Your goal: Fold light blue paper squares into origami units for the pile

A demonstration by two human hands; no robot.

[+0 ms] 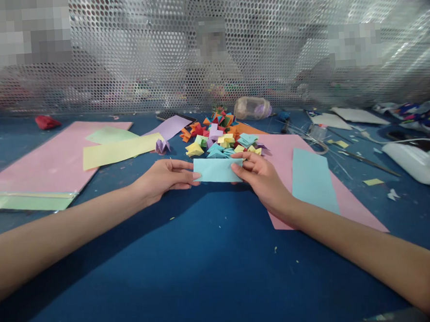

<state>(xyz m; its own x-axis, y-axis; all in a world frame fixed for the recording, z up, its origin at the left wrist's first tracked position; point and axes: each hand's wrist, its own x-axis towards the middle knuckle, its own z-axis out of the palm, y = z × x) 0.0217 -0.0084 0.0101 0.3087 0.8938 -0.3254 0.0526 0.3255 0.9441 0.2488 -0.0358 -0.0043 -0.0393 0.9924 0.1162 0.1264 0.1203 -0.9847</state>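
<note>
A light blue strip of paper (213, 170) is held up over the blue table (192, 259), stretched level between both hands. My left hand (168, 176) pinches its left end, thumb in front and fingers behind. At the right end my right hand (257, 173) grips it the same way, the thumb pressed on the front. Just behind the strip lies a heap of small folded paper pieces (215, 132) in orange, yellow, purple, green and blue. A larger light blue sheet (312, 177) rests on a pink sheet (280, 152) beside my right forearm.
On the left lies a pink paper stack (50, 156) with a yellow strip (123, 151) across its edge. A clear jar (251, 108) lies on its side before the perforated metal screen (139, 54). A white object (415, 161), thin tools and paper scraps are at the right.
</note>
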